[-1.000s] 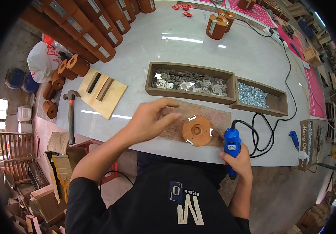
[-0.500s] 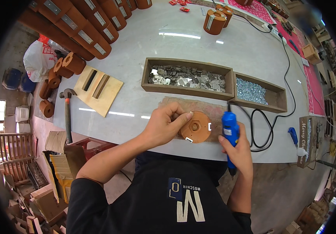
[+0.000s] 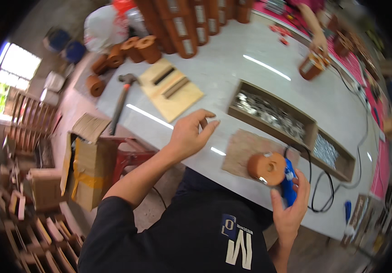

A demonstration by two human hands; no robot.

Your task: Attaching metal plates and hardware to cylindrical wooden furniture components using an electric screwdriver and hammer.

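Over the bench's near edge, my left hand (image 3: 192, 134) hangs with thumb and forefinger apart and nothing visible between them. My right hand (image 3: 291, 207) is wrapped around a blue electric screwdriver (image 3: 289, 189), partly covered by my fingers and the wooden piece. Beside the screwdriver, a round reddish-brown wooden cylinder (image 3: 257, 167) with a centre hole and small metal plates sits on a worn brown mat (image 3: 238, 152). Whether the screwdriver touches the cylinder I cannot tell; the picture is blurred there.
Beyond the mat, one wooden box (image 3: 275, 132) holds metal plates, another (image 3: 332, 169) screws. A wooden jig board (image 3: 187, 98) and hammer (image 3: 122, 102) lie left, before stacked cylinders (image 3: 184, 34). At far right, another person's hand (image 3: 319, 44) is on a cylinder (image 3: 311, 68). A black cord (image 3: 330, 200) loops rightward.
My left hand has let go of the cylinder and moved left. The screwdriver has swung from pointing down to beside the cylinder. The view has turned, and another person's hand has appeared.
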